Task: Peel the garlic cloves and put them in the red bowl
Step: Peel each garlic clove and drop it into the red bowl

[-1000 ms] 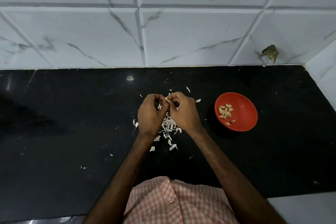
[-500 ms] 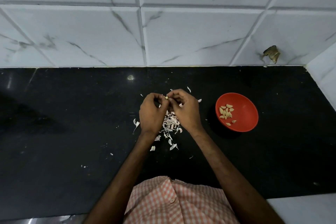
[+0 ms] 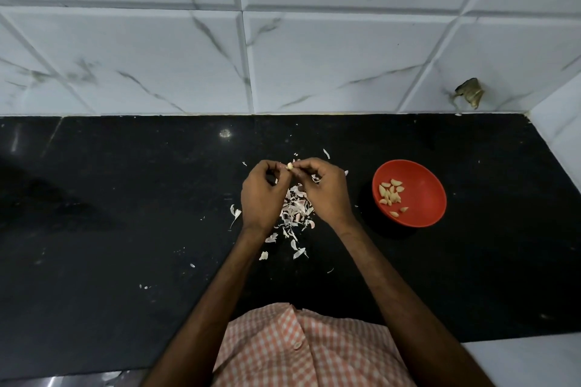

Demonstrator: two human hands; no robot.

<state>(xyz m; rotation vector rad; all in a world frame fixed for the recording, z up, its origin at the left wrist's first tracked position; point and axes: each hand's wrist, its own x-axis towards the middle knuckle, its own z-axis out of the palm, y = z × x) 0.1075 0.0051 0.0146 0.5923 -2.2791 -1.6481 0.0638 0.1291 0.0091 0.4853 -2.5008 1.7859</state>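
home kitchen | black stone counter [image 3: 125, 198] | marbled white wall tiles [image 3: 330, 63] | garlic skins [image 3: 295, 207]

Centre of frame, I see the left grip [image 3: 262, 195] and right grip [image 3: 327, 192] both pinching one garlic clove [image 3: 289, 166] at the fingertips, above the black worktop [image 3: 125, 214]. Pile of loose skins [image 3: 295, 210] lies directly below them. Red bowl [image 3: 421, 217] sits right of centre, apart from the grips, with peeled cloves [image 3: 390, 195] inside.

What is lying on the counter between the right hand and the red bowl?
Head view: only bare glossy black counter, with a tiny white garlic-skin fleck on it.
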